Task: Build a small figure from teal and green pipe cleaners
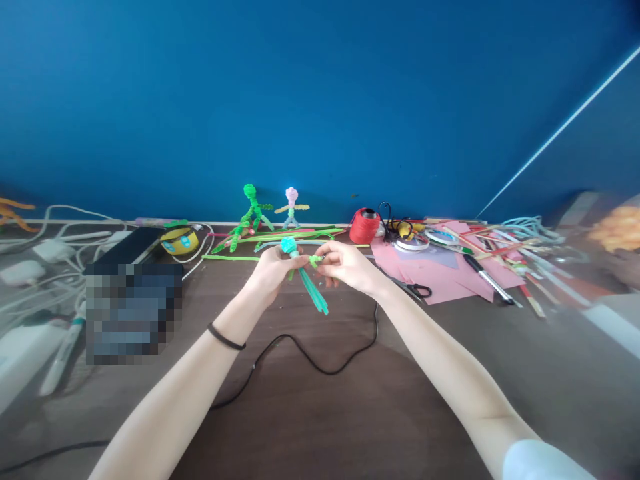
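Hands meet above the brown tabletop (350,400): the left hand (273,270) pinches a teal pipe-cleaner figure (305,280) below its curled head, while the right hand (347,265) grips a light-green pipe cleaner (316,260) wrapped at the figure's stem. Behind them stand a green figure (250,217), a pink-headed figure (291,208) and a red spool (365,225)

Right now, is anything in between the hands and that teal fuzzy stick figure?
No. The left hand and right hand both already hold the teal pipe-cleaner figure above the table, with nothing between them.
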`<act>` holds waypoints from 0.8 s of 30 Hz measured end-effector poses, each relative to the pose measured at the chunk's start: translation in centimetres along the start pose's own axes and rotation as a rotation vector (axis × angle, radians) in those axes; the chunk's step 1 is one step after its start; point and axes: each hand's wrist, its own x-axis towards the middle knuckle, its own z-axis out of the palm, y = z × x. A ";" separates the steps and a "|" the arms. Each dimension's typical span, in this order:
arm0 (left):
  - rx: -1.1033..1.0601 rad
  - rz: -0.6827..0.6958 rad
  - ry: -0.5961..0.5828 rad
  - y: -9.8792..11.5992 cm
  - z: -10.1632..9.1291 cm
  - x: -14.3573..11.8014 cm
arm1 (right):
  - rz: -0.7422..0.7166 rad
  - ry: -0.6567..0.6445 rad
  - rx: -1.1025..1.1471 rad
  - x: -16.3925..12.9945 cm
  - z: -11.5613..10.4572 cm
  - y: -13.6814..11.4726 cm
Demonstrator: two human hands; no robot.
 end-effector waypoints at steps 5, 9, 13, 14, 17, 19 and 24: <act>0.033 -0.023 -0.069 0.0 -0.4 0.2 | 0.005 -0.028 -0.146 -0.1 -0.9 -0.4; 0.093 -0.069 -0.162 0.1 -0.6 0.1 | -0.047 -0.033 -0.314 -0.2 -1.4 -0.6; 0.137 -0.120 -0.224 0.4 -0.6 -0.2 | -0.127 0.017 -0.400 -0.3 -1.3 -0.5; 0.157 -0.130 -0.229 0.4 -0.6 -0.2 | -0.153 0.038 -0.422 -0.4 -1.2 -0.5; 0.220 -0.129 -0.225 0.5 -0.5 -0.2 | -0.233 0.101 -0.514 -0.6 -0.9 -0.8; 0.254 -0.103 -0.218 0.6 -0.5 -0.2 | -0.271 0.125 -0.564 -0.8 -0.8 -1.2; 0.282 -0.056 -0.186 0.6 -0.1 -0.4 | -0.318 0.153 -0.606 -1.1 -0.2 -2.0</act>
